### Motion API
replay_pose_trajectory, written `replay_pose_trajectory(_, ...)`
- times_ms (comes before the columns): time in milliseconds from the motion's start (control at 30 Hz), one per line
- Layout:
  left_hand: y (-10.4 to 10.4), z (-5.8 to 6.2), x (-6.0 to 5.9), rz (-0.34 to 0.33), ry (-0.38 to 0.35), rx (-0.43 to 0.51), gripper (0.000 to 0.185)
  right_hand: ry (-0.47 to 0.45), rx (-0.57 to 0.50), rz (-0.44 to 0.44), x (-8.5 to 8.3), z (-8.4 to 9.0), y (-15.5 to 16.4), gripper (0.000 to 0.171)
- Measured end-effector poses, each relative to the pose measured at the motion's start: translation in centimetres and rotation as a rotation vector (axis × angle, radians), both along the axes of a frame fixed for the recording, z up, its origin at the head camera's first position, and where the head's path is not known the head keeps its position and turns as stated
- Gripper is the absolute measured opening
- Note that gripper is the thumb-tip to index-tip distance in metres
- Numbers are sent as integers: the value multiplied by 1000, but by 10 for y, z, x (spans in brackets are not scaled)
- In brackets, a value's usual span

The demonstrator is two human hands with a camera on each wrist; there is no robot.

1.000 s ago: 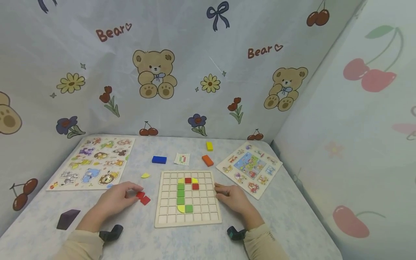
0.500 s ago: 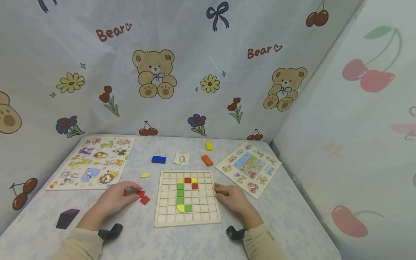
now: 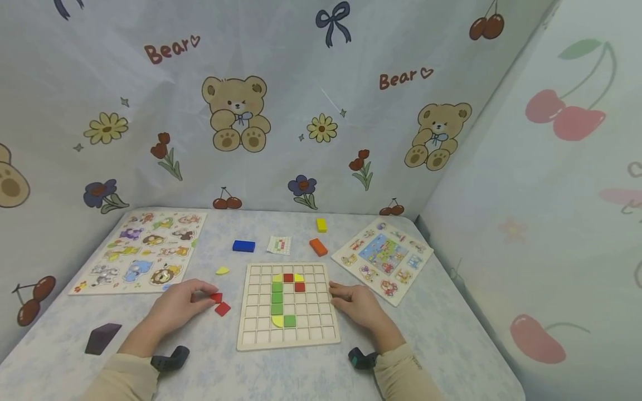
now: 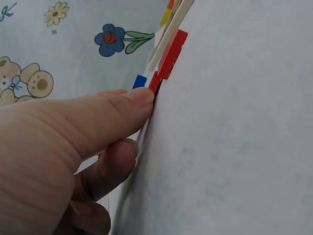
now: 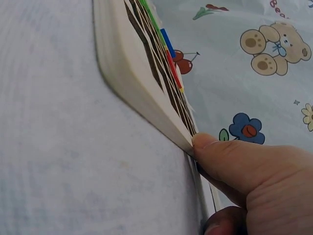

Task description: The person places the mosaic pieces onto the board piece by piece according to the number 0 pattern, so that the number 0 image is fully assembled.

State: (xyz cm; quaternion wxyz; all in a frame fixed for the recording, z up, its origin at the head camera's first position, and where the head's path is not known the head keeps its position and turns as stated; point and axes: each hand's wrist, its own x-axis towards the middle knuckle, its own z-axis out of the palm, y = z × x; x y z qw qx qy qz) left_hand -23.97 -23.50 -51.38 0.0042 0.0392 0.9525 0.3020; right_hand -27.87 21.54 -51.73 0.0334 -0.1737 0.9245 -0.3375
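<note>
At the left of the grid board, my left hand (image 3: 181,303) has its thumb and forefinger around a small red square tile (image 3: 217,298); in the left wrist view the thumb (image 4: 139,98) covers part of it. A second red tile (image 3: 223,309) lies just in front, towards the board. My right hand (image 3: 358,305) touches the right edge of the wooden grid board (image 3: 313,334) with fingertips and thumb. On the board, green tiles (image 3: 277,297), red tiles (image 3: 288,277) and yellow rounded pieces (image 3: 277,321) form a hooked line.
A yellow rounded piece (image 3: 222,270) lies beyond the left hand. Behind the board are a blue block (image 3: 243,246), a pattern card (image 3: 279,245), an orange block (image 3: 318,247) and a yellow block (image 3: 321,225). Picture puzzles (image 3: 163,236) (image 3: 406,278) flank them.
Both hands and all the pieces hold their places. The head view has shifted very slightly.
</note>
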Motion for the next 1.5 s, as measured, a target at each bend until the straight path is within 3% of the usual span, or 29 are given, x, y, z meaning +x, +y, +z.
replay_pose_trajectory(267,1,6,-2,-7,36,-16,32,-1,-5,-23,-3,1,1,30)
replay_pose_trajectory(767,13,5,3,38,10,42,35,-8,-8,-13,0,-2,-1,31)
replay_pose_trajectory(1000,24,3,4,23,41,61,31,10,5,-10,0,-5,0,31)
replay_pose_trajectory(1200,48,11,4,6,31,132,33,4,-1,-13,0,-4,0,31)
replay_pose_trajectory(1500,112,26,-2,-73,12,126,24,3,-13,0,0,-5,2,31)
